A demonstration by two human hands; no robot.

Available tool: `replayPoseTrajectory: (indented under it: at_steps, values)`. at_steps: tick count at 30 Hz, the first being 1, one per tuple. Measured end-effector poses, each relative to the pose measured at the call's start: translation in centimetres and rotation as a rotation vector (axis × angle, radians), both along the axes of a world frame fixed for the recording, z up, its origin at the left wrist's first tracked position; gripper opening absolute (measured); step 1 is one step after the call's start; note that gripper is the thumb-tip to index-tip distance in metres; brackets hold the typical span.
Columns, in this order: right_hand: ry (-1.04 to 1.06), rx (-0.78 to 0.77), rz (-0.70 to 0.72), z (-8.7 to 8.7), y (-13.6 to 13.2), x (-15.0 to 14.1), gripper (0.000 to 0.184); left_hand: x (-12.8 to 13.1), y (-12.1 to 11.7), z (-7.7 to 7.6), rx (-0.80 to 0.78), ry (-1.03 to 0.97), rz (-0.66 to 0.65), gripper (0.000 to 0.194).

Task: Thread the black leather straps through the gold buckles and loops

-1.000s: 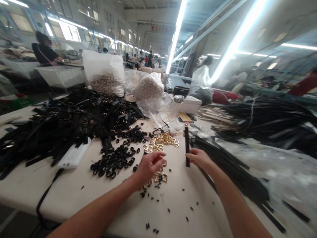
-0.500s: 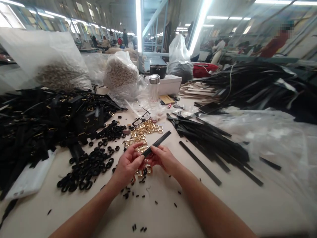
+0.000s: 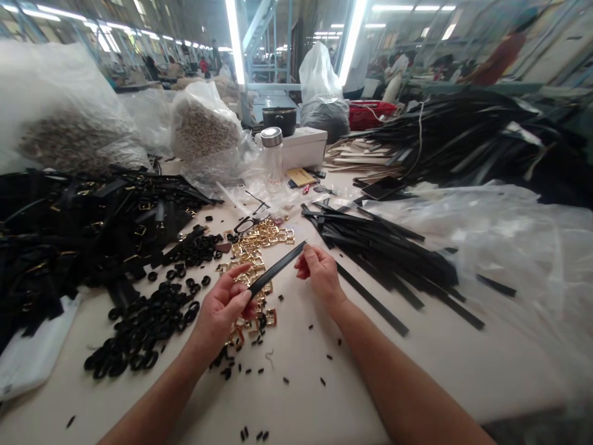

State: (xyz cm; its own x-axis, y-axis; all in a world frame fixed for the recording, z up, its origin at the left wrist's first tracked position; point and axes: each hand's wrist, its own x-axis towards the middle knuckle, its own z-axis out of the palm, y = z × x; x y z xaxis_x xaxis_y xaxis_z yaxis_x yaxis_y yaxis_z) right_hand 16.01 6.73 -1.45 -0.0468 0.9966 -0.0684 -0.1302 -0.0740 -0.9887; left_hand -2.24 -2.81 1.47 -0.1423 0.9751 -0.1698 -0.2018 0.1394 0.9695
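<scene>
A short black strap (image 3: 277,270) slants up to the right over the table. My left hand (image 3: 227,309) grips its lower end between thumb and fingers. At the upper tip, my right hand (image 3: 319,272) is closed in a pinch, thumb and fingertips at the strap's end. Gold buckles (image 3: 264,235) lie in a heap behind and under the strap. To the left of my left hand is a pile of small black loops (image 3: 139,327). Loose black strips (image 3: 384,247) are stacked to the right of my right hand, with a single strip (image 3: 373,300) lying nearest it.
Black straps with buckles (image 3: 92,228) are heaped at the left. Farther back stand a glass bottle (image 3: 273,157), a white box (image 3: 303,148), a black pot (image 3: 279,120) and bags (image 3: 204,127). Clear plastic sheeting (image 3: 514,247) covers the right side. Small black bits (image 3: 286,381) dot the front.
My right hand has slid up the strap from its middle to its far tip. My left hand keeps hold of the lower end. The view has shifted slightly.
</scene>
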Motion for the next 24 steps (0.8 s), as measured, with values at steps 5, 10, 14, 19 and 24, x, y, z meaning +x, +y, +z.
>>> replayPoseTrajectory:
  at_steps: [5, 10, 14, 19, 24]
  values:
    - [0.117, -0.249, 0.407, 0.3, -1.3, -0.9, 0.057, 0.2, -0.3, -0.3, 0.064, 0.082, -0.041, 0.047]
    - [0.505, -0.304, 0.395, 1.0, -2.6, -1.7, 0.044, 0.5, -0.6, -1.0, 0.076, 0.256, -0.245, 0.022]
    - [0.280, -0.203, 0.589, 1.3, -1.8, -0.3, 0.037, -0.3, 0.1, -1.1, 0.009, 0.235, -0.158, 0.030]
    - [-0.306, 0.012, 0.887, 2.0, -1.8, 0.5, 0.052, -1.5, 1.1, -0.1, -0.026, 0.085, 0.067, 0.041]
    - [-0.575, 0.326, 0.683, 2.4, -2.3, -0.1, 0.032, -1.7, 1.2, 0.0, -0.090, 0.015, 0.104, 0.043]
